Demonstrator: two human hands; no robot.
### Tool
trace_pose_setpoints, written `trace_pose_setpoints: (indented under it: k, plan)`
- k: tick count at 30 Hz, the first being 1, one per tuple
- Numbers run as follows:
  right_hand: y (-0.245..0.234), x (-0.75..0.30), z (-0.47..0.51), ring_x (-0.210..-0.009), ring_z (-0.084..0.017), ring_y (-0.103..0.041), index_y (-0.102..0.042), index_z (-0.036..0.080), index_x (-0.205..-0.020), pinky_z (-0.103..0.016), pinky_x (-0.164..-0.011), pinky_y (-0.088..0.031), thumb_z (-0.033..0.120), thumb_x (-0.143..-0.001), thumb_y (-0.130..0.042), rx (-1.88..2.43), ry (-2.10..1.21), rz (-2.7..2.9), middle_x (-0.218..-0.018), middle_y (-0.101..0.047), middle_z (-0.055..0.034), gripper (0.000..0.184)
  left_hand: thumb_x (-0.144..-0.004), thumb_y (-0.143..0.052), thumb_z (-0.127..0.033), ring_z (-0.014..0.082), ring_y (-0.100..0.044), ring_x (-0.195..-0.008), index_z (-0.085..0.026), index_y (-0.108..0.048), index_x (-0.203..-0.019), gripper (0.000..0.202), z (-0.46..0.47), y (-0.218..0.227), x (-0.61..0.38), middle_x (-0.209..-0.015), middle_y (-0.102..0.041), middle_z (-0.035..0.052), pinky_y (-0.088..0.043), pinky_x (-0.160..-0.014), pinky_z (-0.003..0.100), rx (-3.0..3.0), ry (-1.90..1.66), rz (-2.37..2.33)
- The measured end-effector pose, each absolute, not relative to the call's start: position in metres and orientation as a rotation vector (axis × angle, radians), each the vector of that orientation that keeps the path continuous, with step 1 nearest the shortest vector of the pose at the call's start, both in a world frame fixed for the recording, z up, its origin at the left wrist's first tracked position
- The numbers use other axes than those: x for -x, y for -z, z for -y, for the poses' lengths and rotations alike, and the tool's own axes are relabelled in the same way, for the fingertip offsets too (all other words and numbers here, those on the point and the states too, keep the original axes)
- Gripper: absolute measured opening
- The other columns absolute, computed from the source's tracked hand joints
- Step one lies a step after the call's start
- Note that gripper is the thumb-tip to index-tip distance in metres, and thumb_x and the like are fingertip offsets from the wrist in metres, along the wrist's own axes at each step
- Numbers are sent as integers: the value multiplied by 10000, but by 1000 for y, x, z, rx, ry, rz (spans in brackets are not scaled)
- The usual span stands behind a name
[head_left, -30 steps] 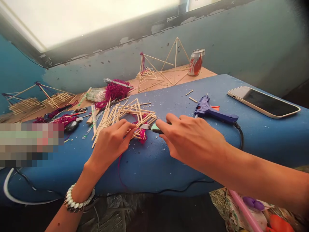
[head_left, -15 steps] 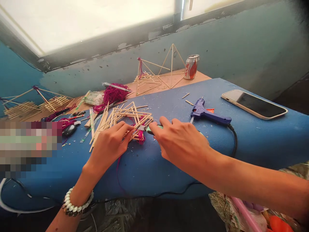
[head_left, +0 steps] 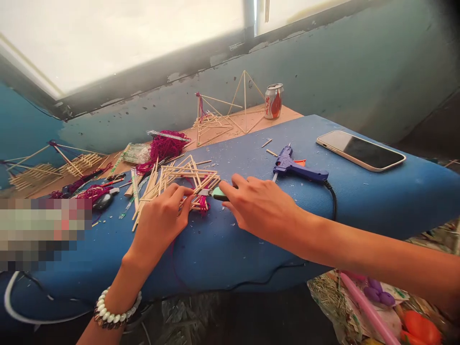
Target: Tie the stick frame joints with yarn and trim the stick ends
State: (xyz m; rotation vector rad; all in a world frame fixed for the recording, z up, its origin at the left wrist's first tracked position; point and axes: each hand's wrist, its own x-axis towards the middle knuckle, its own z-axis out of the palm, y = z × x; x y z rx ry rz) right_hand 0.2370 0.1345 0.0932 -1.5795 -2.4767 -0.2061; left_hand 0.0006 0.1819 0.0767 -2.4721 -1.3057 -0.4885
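My left hand [head_left: 166, 211] pinches a thin wooden stick between thumb and fingers, in front of a pile of sticks. In my right hand [head_left: 262, 201] is a utility knife [head_left: 220, 193] with a green and black handle. Its short blade points left and meets the stick close to my left fingertips. Behind both hands lies a stick frame [head_left: 190, 172] of crossed wooden sticks, with purple yarn [head_left: 204, 205] wound at its near corner. My left fingers partly hide the frame and the held stick.
A blue glue gun [head_left: 300, 167] with a black cord lies right of my hands, a phone [head_left: 362, 151] farther right. Behind stand a drink can [head_left: 273, 101], stick pyramids [head_left: 245, 103] and a purple yarn heap [head_left: 167, 146]. A computer mouse [head_left: 103, 201] is at left.
The view has shifted slightly, so most things appear farther left. Both hands keep their grips, and the knife blade stays against the stick by my left fingertips.
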Motion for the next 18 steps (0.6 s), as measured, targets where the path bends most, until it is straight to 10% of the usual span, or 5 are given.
trace_pose_setpoints:
  k: [18]
  plan:
    - [-92,-234,-128,-760,-238,-717,-596,201,-1128,-325,-503,-199,245,-1019,-552,1638,302,2465,-954,-653,-68,125,-1035,-581,-367,183,-707,-796,-203,-726,-908,253,-187,-75,6,-905,-767,14,-473,-734,330,2655,666,1469]
